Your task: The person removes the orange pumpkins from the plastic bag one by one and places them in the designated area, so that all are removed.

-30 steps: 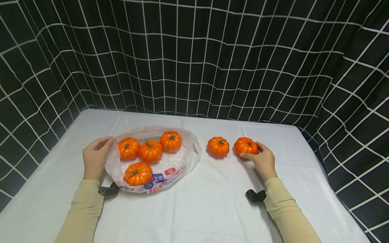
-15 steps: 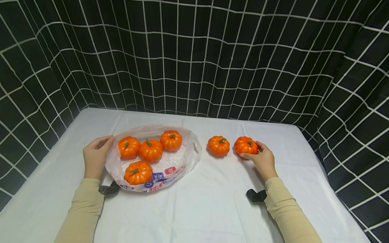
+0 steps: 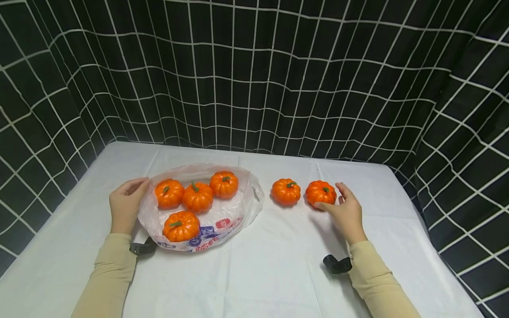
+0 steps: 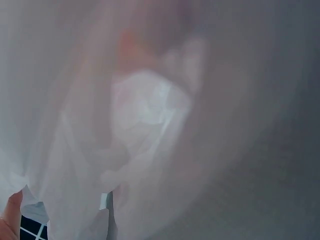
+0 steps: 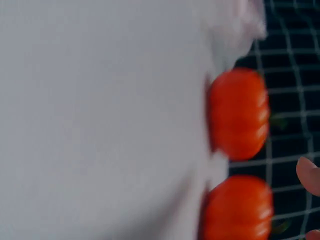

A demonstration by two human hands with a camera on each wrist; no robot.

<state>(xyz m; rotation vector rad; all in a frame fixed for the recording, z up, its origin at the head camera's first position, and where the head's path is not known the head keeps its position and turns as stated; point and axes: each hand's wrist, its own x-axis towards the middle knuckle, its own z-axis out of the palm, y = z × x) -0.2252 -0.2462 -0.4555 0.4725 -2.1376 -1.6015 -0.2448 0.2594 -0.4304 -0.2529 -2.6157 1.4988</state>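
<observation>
Right grip [image 3: 347, 216] just loosened: fingers spread wide and off the right pumpkin [image 3: 319, 192], thumb overlapping its near side, contact unclear. Reads as a release, so that pumpkin probably sits free on the worktop [image 3: 270, 269], right of middle, toward the far edge. Left grip [image 3: 123, 211] unchanged, pinching the bag [image 3: 247, 212] at its left rim. Other loose pumpkin [image 3: 285, 192] sits between right pumpkin and bag, blocking the straight line. Bag is mostly on the worktop's left half, mouth open, four pumpkins [image 3: 197, 198] inside. Gridded curtain [image 3: 262, 88] beyond far edge.
</observation>
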